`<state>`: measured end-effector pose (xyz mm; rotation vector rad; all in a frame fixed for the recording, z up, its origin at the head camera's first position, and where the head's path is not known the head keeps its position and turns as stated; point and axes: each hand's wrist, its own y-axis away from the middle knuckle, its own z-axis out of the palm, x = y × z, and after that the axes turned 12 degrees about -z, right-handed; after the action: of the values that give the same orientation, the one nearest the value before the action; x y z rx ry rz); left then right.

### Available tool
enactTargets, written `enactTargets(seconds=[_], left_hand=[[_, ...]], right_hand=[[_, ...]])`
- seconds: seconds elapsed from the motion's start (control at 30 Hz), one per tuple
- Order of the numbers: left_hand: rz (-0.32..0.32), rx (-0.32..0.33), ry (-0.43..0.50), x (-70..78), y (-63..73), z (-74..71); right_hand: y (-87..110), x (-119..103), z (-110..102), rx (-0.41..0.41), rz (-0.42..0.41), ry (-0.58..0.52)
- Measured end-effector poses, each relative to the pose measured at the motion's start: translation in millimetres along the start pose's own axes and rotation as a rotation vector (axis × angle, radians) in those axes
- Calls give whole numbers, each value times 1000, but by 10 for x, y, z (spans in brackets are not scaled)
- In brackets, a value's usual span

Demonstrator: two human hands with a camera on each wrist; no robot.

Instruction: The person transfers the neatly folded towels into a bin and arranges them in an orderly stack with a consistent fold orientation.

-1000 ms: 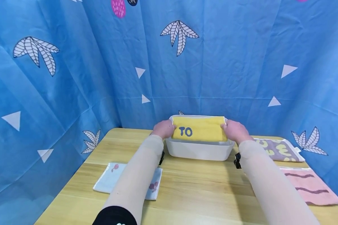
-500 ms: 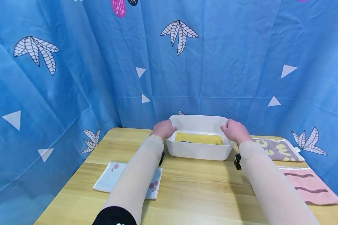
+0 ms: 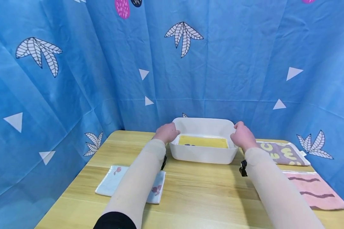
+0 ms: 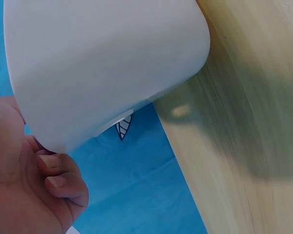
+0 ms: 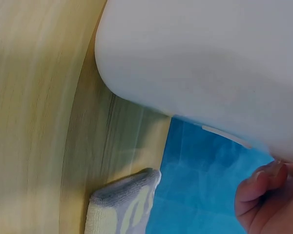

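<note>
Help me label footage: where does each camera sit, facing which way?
Head: on the head, forward and down at the white bin; left hand, right hand, forearms show.
Left wrist: worn there, facing the bin's outside; left hand shows.
Right wrist: worn there, facing the bin's outside; right hand shows.
Wrist views share: bin, table, blue curtain.

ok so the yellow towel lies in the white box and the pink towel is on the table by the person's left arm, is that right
Not quite: the pink towel is by the person's right arm, as the head view shows. The yellow towel does lie in the white box.
</note>
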<state>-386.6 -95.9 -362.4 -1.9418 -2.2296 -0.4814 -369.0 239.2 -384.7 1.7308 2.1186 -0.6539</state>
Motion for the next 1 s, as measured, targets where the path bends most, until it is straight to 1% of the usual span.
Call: enactTargets(seconds=[0.1, 0.3, 0.4, 0.57, 0.77, 0.83, 0.9, 1.0], left_hand=[[10, 3, -5, -8, -8, 6], [27, 6, -7, -34, -37, 27], [51, 14, 1, -50, -37, 37], [91, 2, 22, -103, -20, 46], [174, -14, 41, -212, 4, 37], [202, -7, 32, -243, 28, 27], [226, -4, 17, -271, 75, 13], [261, 29, -29, -305, 159, -3]], right_hand=[[8, 6, 9, 14, 33, -13], [24, -14, 35, -5, 70, -1], [33, -21, 47, 0, 83, -14], [52, -34, 49, 21, 93, -55], [31, -9, 64, 30, 101, -99], [22, 6, 72, 30, 102, -102], [17, 12, 78, 31, 100, -104], [12, 8, 79, 31, 98, -110]])
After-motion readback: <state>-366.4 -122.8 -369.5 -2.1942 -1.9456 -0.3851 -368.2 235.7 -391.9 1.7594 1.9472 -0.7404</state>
